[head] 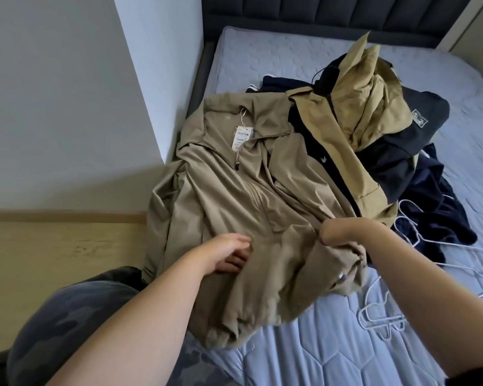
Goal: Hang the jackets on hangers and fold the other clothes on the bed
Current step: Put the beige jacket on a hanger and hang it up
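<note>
A khaki jacket (234, 207) with a paper price tag (241, 137) at its collar lies spread front-up over the left side of the bed (332, 344). My left hand (229, 254) rests on its lower front, fingers loosely curled against the cloth. My right hand (343, 232) grips a bunch of the jacket's right hem and lifts it a little. Behind lies a mustard and black jacket (352, 129) in a heap, on top of dark navy clothes (441, 207).
White wire hangers (382, 316) lie on the mattress at the right, partly under the navy clothes. A dark padded headboard (332, 15) stands at the far end. A grey wall corner (140, 79) and wooden floor (53, 260) lie on the left.
</note>
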Demonstrator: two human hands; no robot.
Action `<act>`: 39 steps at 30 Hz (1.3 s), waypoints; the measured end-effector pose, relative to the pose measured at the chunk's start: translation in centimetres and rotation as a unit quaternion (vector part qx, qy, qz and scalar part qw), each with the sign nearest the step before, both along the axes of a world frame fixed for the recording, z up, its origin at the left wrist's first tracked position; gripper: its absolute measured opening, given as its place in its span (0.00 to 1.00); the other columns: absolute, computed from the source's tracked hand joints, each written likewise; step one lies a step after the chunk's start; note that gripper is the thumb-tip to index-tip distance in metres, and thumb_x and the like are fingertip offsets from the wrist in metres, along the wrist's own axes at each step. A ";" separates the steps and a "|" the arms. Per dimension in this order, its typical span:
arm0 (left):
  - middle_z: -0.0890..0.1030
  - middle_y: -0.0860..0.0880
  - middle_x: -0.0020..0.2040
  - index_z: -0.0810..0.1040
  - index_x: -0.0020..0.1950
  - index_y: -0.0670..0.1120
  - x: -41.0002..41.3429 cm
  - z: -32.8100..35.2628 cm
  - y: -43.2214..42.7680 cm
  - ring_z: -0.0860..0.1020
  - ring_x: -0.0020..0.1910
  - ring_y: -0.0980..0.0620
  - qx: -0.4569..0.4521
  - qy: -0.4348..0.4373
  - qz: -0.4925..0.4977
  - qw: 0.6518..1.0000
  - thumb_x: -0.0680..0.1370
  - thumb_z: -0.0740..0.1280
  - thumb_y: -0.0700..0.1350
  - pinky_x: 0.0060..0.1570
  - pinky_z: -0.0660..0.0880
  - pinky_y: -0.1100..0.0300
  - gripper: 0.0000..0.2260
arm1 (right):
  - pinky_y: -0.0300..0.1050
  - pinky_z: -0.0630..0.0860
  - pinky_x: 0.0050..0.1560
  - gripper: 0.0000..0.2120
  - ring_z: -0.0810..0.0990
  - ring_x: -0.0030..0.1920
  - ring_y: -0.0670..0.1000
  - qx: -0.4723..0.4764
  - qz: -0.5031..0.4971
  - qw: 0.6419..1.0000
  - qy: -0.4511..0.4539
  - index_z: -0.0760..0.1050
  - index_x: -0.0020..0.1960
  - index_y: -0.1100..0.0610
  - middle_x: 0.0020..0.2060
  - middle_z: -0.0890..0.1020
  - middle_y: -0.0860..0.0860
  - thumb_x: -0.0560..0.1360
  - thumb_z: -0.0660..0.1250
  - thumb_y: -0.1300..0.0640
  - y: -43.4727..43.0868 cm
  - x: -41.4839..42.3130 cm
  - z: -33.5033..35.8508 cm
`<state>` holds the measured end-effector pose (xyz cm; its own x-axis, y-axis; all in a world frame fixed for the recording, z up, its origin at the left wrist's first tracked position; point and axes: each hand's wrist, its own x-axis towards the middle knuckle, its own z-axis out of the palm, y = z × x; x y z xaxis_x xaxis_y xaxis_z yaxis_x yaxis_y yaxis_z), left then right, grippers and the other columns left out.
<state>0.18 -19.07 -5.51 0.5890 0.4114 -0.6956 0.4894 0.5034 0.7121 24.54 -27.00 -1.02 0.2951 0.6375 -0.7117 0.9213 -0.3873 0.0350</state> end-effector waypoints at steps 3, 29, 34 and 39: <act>0.80 0.45 0.54 0.71 0.69 0.46 0.4 -1.2 -0.7 0.79 0.51 0.50 0.230 0.098 -0.170 0.953 0.79 0.63 0.43 0.45 0.71 0.62 0.17 | 0.45 0.73 0.43 0.07 0.75 0.41 0.53 0.124 0.009 0.992 -0.027 0.73 0.41 0.58 0.45 0.80 0.54 0.75 0.58 0.60 -0.1 -2.0 -0.7; 0.76 0.41 0.61 0.74 0.61 0.39 -8.3 -3.2 4.6 0.74 0.60 0.41 0.295 0.310 0.130 0.894 0.79 0.63 0.48 0.52 0.69 0.55 0.15 | 0.58 0.42 0.73 0.30 0.40 0.76 0.51 0.246 -0.025 0.966 0.076 0.45 0.78 0.50 0.77 0.45 0.50 0.80 0.48 0.40 4.2 -14.1 -10.8; 0.78 0.39 0.46 0.74 0.43 0.40 -12.0 -3.8 5.2 0.73 0.45 0.40 0.347 0.335 0.195 0.854 0.82 0.56 0.48 0.41 0.67 0.54 0.16 | 0.59 0.43 0.73 0.31 0.42 0.76 0.49 0.308 -0.070 0.948 0.033 0.48 0.77 0.52 0.77 0.47 0.50 0.79 0.49 0.41 4.9 -14.7 -11.7; 0.70 0.41 0.69 0.65 0.72 0.39 -13.3 -4.7 4.7 0.71 0.65 0.41 0.142 0.325 0.164 0.920 0.78 0.61 0.58 0.60 0.68 0.53 0.29 | 0.63 0.43 0.71 0.32 0.42 0.76 0.52 0.260 -0.059 0.964 -0.018 0.45 0.77 0.55 0.77 0.45 0.54 0.79 0.48 0.42 5.6 -15.5 -12.0</act>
